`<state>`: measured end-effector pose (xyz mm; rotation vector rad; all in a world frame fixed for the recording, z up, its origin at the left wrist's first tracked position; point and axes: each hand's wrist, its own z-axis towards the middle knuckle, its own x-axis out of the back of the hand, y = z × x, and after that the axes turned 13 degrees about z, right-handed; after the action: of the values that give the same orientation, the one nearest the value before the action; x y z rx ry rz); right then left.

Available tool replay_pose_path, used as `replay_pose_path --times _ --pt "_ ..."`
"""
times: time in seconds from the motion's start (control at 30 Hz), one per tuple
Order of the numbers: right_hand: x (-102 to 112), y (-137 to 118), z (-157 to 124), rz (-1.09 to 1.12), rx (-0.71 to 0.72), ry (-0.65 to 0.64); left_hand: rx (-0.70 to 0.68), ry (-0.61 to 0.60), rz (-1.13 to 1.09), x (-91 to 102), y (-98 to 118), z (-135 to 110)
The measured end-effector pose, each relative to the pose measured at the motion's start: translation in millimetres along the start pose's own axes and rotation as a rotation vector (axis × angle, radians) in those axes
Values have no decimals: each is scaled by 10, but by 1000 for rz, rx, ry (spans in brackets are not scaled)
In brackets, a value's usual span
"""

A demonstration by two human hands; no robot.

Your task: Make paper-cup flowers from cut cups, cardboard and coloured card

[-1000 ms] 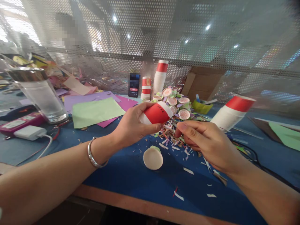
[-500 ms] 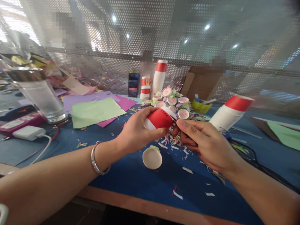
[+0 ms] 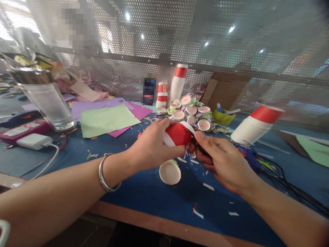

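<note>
Red-and-white paper cup point(image 3: 178, 133): grips it, tilted, mid-scene in the half-curled left hand point(image 3: 154, 144); pinches a dark, mostly hidden tool point(image 3: 202, 147) at the cup's right end in the closed right hand point(image 3: 221, 154). Nearer, a pale round disc point(image 3: 170, 173); farther, heaped printed discs point(image 3: 191, 110); right, stacked cups point(image 3: 253, 128).

A shiny, rounded silver bangle point(image 3: 101, 174) with faint markings circles the left wrist point(image 3: 115, 169); the hands point(image 3: 151, 147) and forearms point(image 3: 272, 199) are bare.
</note>
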<state>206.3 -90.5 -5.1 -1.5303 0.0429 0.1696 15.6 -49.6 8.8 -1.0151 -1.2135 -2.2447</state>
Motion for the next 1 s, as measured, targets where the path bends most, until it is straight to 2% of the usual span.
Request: replay_pose_path --times 0.3,0.47,0.53,0.67,0.73,0.93,1.0 --pt "7 44 -3 -22 -27 53 18 -86 3 29 13 -16" --pt "15 28 -11 -12 -29 57 32 -84 -13 33 22 -27" --pt "16 27 -12 -17 -30 52 -14 -53 43 21 10 -34" --pt "12 42 -16 -31 -17 45 -171 84 159 -4 -28 -46" --pt "6 54 -20 -21 -13 47 -172 93 169 2 -38 -41" --pt "-23 76 -6 -1 -47 60 100 -203 8 63 -38 29" --pt "-24 72 1 -9 -49 63 90 -181 -10 51 -39 36"
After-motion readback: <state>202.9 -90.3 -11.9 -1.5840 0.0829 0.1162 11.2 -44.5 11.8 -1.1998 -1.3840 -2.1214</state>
